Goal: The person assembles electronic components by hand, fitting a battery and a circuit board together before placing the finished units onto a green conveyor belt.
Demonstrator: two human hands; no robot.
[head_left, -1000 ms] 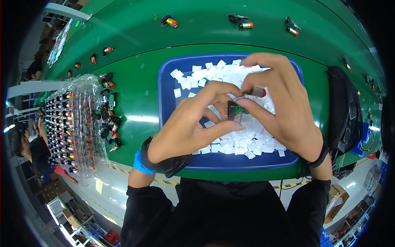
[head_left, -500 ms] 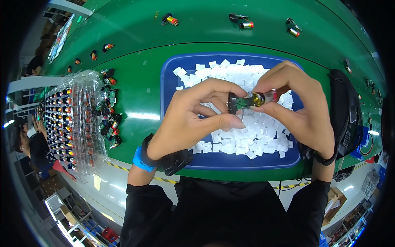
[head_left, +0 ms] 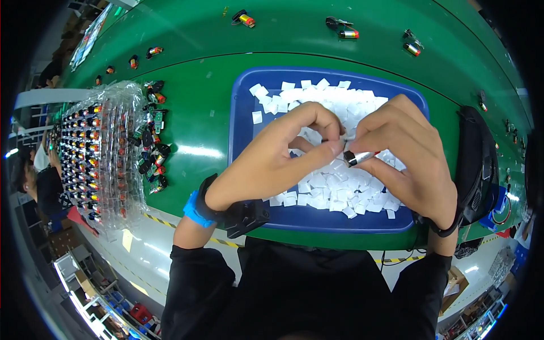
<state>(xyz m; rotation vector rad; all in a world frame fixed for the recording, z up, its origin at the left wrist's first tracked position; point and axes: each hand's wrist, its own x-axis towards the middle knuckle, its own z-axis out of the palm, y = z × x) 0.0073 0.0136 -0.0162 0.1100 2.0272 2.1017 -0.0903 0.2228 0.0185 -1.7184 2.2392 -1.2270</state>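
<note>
Above the blue tray (head_left: 328,225), both my hands work close together on a small battery-and-circuit assembly. My right hand (head_left: 412,156) pinches its cylindrical battery (head_left: 359,158), silver with a dark end that points left and down. The fingers of my left hand (head_left: 283,153) are closed on the assembly's dark part, which they mostly cover. Between the two hands' fingertips is a small pale bit, too small to make out. Many small white square pieces (head_left: 340,195) lie loose in the tray under my hands.
To the left, a clear plastic tray pack (head_left: 122,158) holds rows of similar assemblies, with loose circuit assemblies (head_left: 153,144) beside it. More battery units (head_left: 348,34) lie spaced along the green table (head_left: 192,113). A black bag (head_left: 471,164) stands at the right. Another person (head_left: 48,181) sits far left.
The battery has turned so its dark end now faces left and down. My left fingers have closed in over the black round part, which showed plainly before.
</note>
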